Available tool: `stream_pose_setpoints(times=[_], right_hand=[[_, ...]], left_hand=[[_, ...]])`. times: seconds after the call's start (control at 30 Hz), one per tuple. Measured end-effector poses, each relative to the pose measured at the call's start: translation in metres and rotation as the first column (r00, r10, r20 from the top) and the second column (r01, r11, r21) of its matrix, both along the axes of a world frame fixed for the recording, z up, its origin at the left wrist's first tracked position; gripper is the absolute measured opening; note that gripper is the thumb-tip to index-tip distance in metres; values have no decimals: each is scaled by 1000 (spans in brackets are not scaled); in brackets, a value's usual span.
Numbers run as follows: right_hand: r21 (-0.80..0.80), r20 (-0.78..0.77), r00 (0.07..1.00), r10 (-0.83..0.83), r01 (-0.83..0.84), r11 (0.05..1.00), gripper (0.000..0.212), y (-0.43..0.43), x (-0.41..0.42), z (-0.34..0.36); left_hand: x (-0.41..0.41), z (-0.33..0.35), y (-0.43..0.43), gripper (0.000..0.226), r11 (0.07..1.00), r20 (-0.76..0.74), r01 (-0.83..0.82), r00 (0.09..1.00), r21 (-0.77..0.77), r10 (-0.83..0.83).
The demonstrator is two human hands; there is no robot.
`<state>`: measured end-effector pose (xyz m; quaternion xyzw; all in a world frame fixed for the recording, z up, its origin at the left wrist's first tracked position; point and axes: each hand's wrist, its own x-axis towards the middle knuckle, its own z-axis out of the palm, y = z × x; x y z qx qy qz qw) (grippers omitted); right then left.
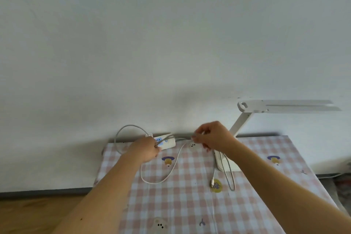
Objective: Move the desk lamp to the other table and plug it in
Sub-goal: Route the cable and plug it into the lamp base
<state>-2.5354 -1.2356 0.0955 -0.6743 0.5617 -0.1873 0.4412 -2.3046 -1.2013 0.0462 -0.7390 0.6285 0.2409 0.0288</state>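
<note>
White desk lamp (242,119) is standing at the rear right of the table (190,207), close to the wall (133,43). Its base is partly hiding behind the R forearm and its arm is leaning up to a flat head stretching off to the right. R hand (214,137) is hovering just left of the lamp arm, fingers (199,136) pinching a white cord (171,169) that is sagging in a loop across the pink-checked cloth. Another loop is hanging below the wrist w/ a small plug end (212,182) lying beside it. L hand (147,150) is curling its fingers round a grey cable (131,125), which is arching up against the wall, right at the white power strip (170,143) lying along the table's back edge.
</note>
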Motion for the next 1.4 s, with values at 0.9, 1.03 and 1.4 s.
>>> stream_pose_setpoints(times=[0.9, 1.03, 1.4], right_hand=[[479, 327, 940, -101, -73, 875, 18, -1, 20, -31], [530, 400, 894, -199, -49, 846, 12, -5, 14, -37], [296, -387, 911, -141, 267, 917, 23, 11, -44, -103]], left_hand=[[-29, 48, -22, 8, 961, -786, -270, 606, -64, 118], [-24, 24, -8, 38, 989, -670, -39, 731, 145, 127], [-30, -44, 6, 32, 932, 195, 342, 929, -118, -316]])
